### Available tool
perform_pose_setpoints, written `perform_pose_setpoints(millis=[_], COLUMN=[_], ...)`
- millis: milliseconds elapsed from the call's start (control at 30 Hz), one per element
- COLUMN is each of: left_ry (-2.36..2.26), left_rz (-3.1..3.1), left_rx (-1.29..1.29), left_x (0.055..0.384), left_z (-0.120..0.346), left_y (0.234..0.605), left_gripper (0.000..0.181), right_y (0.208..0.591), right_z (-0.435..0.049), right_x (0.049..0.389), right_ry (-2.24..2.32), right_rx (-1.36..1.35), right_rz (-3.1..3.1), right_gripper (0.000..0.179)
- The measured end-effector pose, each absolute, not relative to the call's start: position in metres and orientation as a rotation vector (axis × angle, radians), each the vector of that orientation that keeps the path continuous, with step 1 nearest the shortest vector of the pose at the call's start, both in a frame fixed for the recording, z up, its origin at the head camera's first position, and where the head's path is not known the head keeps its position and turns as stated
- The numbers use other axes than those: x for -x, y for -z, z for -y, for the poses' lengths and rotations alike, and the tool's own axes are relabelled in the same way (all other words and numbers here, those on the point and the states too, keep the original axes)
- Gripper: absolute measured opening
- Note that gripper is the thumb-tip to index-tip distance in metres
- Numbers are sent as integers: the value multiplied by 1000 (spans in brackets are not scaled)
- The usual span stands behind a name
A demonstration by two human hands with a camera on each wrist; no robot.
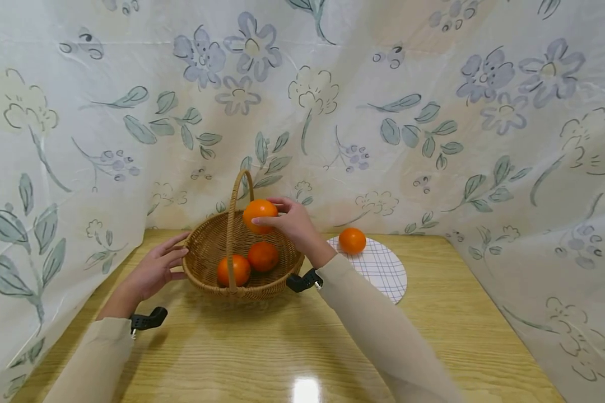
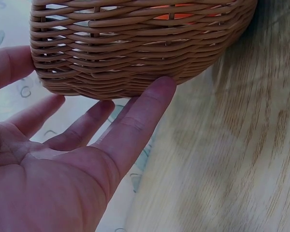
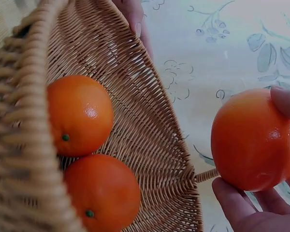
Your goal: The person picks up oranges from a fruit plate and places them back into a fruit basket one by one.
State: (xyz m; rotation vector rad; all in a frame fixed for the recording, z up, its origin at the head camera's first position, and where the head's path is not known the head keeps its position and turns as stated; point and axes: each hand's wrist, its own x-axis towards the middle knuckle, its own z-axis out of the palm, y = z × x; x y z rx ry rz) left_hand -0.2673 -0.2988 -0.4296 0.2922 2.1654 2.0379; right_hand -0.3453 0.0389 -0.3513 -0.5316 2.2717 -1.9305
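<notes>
A brown wicker basket with a tall handle stands toward the back of the table. Two oranges, one in front and one behind, lie side by side in it; their green stem ends show in the right wrist view. My right hand grips a third orange between thumb and fingers, raised over the basket's right half. At the basket's left side, my left hand touches the woven wall with extended fingers, palm apart from it.
Right of the basket, a round white mat with blue grid lines bears another orange, and my right forearm crosses over the mat's near left part. A flower-patterned curtain hangs behind and along both sides of the wooden table.
</notes>
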Motion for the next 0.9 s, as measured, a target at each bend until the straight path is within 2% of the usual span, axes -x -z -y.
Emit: perform_pose_setpoints(millis=[633,900], left_ry=[-2084,-2057], left_rz=[-2120,-2150], left_rx=[-303,-296], left_x=[267,267], left_z=[299,297], left_y=[431,430], left_gripper=[68,66], right_y=[366,376], right_z=[12,21], right_x=[367,371], right_ry=[1861,1808], right_rx=[496,395], right_rz=[-2292,-2323], right_gripper=[63,66])
